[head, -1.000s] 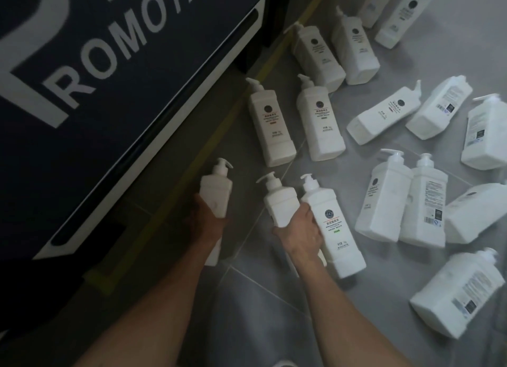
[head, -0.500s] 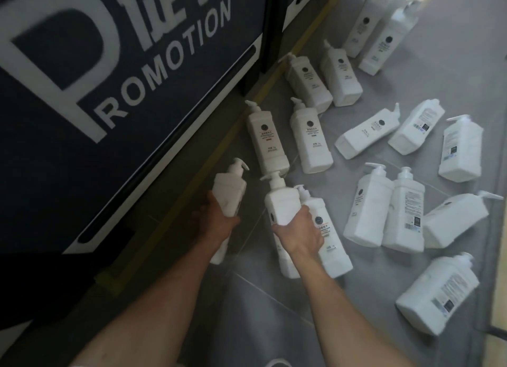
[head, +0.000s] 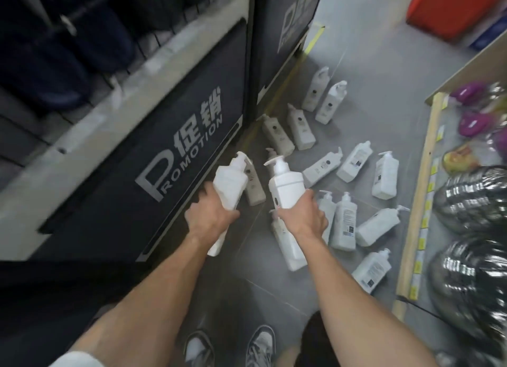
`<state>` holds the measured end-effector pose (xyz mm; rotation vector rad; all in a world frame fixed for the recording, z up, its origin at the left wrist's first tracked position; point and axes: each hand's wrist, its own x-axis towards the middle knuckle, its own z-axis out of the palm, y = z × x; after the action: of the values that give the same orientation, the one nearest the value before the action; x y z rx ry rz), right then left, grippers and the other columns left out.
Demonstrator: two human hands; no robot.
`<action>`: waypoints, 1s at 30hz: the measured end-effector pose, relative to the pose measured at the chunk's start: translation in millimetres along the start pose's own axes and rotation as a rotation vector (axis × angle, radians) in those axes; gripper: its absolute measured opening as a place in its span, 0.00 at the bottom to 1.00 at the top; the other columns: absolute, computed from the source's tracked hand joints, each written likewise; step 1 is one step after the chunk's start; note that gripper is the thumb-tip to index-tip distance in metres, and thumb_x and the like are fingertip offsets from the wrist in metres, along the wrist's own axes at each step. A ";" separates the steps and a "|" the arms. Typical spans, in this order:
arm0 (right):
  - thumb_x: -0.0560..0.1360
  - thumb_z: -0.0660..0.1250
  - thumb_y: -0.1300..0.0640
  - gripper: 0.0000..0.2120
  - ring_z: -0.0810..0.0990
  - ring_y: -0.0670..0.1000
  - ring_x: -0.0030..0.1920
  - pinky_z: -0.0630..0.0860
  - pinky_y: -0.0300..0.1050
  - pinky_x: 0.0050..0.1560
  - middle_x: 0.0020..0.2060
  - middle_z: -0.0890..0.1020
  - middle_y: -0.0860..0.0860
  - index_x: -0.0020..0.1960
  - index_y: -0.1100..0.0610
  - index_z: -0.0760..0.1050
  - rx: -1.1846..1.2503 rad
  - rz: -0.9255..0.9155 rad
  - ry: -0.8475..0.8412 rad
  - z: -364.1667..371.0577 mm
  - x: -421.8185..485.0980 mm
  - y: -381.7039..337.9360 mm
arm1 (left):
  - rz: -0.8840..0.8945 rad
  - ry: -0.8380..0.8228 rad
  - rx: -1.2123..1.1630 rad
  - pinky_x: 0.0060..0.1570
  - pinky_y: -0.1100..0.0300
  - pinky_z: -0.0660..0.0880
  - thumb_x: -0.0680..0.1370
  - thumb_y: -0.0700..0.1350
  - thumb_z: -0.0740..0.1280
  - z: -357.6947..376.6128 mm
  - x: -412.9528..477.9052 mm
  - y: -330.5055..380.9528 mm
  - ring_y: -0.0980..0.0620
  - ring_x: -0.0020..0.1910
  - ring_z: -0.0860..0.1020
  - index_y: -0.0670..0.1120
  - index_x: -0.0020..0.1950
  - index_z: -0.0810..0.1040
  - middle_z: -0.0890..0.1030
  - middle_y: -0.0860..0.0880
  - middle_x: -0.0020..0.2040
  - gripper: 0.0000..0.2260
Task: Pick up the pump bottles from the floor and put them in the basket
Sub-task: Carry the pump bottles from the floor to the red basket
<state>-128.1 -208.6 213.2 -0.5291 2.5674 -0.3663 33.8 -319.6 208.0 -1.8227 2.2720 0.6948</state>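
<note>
Higher now: left bottle (head: 229, 187) clamped in left grip (head: 210, 218), right bottle (head: 286, 187) in right grip (head: 301, 220).

So we've got both bare arms stretched forward and down, forearms side by side with a gap between them. Our left hand (head: 211, 215) is wrapped around the lower body of a pump bottle (head: 229, 185), back of the hand facing up. Our right hand (head: 301, 218) grips a second pump bottle (head: 286, 188) the same way, pump ends pointing away from us.
</note>
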 end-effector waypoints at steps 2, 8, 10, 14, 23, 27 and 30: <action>0.68 0.77 0.45 0.36 0.78 0.63 0.59 0.71 0.53 0.55 0.63 0.77 0.56 0.66 0.58 0.64 0.001 -0.006 0.000 -41.2 -22.2 -15.2 | 0.002 -0.003 -0.002 0.54 0.46 0.74 0.68 0.61 0.75 -42.8 -23.7 12.7 0.37 0.58 0.79 0.45 0.70 0.60 0.76 0.44 0.62 0.40; 0.68 0.77 0.45 0.38 0.78 0.63 0.59 0.72 0.55 0.56 0.63 0.77 0.56 0.68 0.58 0.63 0.007 -0.004 0.013 -160.6 -98.9 -61.1 | 0.083 0.002 0.061 0.47 0.49 0.74 0.68 0.58 0.74 -169.2 -102.5 45.2 0.38 0.52 0.80 0.46 0.63 0.62 0.76 0.46 0.58 0.33; 0.68 0.77 0.46 0.37 0.79 0.63 0.58 0.71 0.54 0.53 0.62 0.78 0.55 0.67 0.58 0.63 0.000 -0.010 0.016 -196.1 -126.2 -74.0 | 0.100 0.002 0.063 0.45 0.50 0.73 0.68 0.58 0.74 -206.7 -125.9 52.1 0.38 0.51 0.80 0.46 0.63 0.62 0.76 0.46 0.58 0.32; 0.68 0.77 0.45 0.35 0.79 0.62 0.57 0.69 0.52 0.49 0.61 0.78 0.55 0.66 0.57 0.63 -0.025 -0.021 0.009 -259.1 -177.9 -93.9 | 0.113 0.008 0.034 0.44 0.49 0.73 0.68 0.58 0.74 -275.1 -169.3 61.5 0.38 0.51 0.80 0.46 0.64 0.62 0.76 0.46 0.57 0.33; 0.67 0.76 0.43 0.36 0.80 0.62 0.56 0.77 0.57 0.55 0.60 0.78 0.55 0.66 0.56 0.63 -0.033 -0.061 0.062 -347.6 -274.5 -106.2 | 0.115 0.071 -0.050 0.43 0.50 0.77 0.67 0.56 0.72 -376.3 -247.2 46.9 0.40 0.44 0.79 0.47 0.62 0.62 0.76 0.48 0.54 0.31; 0.65 0.75 0.42 0.36 0.80 0.61 0.53 0.77 0.58 0.55 0.58 0.79 0.54 0.64 0.55 0.63 -0.044 -0.078 0.083 -362.1 -300.8 -103.4 | 0.112 0.111 -0.080 0.42 0.51 0.75 0.67 0.56 0.73 -393.4 -270.0 29.3 0.40 0.45 0.79 0.47 0.63 0.62 0.76 0.48 0.55 0.32; 0.66 0.75 0.42 0.35 0.81 0.61 0.53 0.77 0.55 0.53 0.58 0.79 0.54 0.64 0.55 0.63 -0.061 -0.094 0.085 -366.5 -315.9 -100.0 | 0.097 0.126 -0.093 0.42 0.50 0.76 0.66 0.57 0.73 -401.7 -281.4 13.6 0.40 0.46 0.79 0.48 0.64 0.62 0.77 0.48 0.55 0.33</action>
<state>-31.8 -103.9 686.4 -0.6722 2.6485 -0.3505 160.0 -245.0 676.2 -1.8573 2.4621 0.7320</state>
